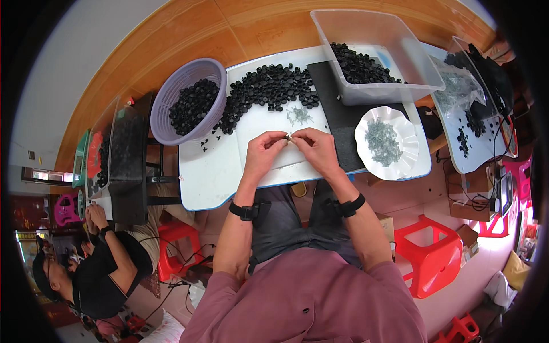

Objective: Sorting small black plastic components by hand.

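My left hand [265,150] and my right hand [315,148] meet over the near part of the white table [211,174]. Thumb and fingers of both hands are pinched together at one spot, around something tiny that the fingertips mostly hide. Just beyond them lies a small heap of thin, clear greenish pieces [299,116]. Farther back, small round black caps [271,86] are spread in a loose pile. A white fluted dish [366,157] full of the same clear pieces stands to the right of my right hand.
A purple plastic basket [162,108] of black caps sits at the table's left. At the back right, a clear bin [377,94] holds more, partly over a black mat [331,114]. Red stools [437,260] stand on the floor. Another person [108,274] works at the left.
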`<action>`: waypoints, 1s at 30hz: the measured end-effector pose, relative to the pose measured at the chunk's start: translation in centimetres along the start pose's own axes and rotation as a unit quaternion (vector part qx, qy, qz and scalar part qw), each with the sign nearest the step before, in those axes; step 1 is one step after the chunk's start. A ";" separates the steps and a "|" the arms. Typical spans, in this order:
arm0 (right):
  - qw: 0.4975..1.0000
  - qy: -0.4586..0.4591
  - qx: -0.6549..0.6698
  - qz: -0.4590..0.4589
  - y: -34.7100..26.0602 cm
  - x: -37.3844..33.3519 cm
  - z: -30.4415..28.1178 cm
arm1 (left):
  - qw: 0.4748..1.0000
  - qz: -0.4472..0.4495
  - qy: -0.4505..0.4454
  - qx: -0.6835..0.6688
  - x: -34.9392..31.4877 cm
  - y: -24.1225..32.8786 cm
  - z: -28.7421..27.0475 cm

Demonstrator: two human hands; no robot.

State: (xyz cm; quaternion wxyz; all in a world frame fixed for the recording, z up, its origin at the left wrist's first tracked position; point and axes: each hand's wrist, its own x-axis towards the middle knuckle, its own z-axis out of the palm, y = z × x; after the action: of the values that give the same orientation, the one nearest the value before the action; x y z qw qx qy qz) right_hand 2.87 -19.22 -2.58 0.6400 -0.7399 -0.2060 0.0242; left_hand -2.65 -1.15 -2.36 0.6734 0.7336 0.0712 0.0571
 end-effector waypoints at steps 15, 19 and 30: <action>0.999 -0.022 -0.034 -0.006 0.0 0.1 -0.1 | 1.000 -0.011 -0.005 0.016 -0.3 0.3 0.0; 0.998 -0.023 -0.053 -0.030 -0.2 0.1 -0.1 | 1.000 0.002 0.012 0.023 -0.3 0.4 0.2; 0.997 -0.021 -0.069 -0.037 -0.2 0.1 0.1 | 1.000 -0.002 0.013 0.021 -0.2 0.1 0.2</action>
State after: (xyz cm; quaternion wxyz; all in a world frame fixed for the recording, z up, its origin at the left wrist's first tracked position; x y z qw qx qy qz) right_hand 2.89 -19.10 -2.41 0.5835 -0.7734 -0.2479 0.0014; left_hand -2.77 -1.40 -2.28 0.6568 0.7469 0.0823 0.0636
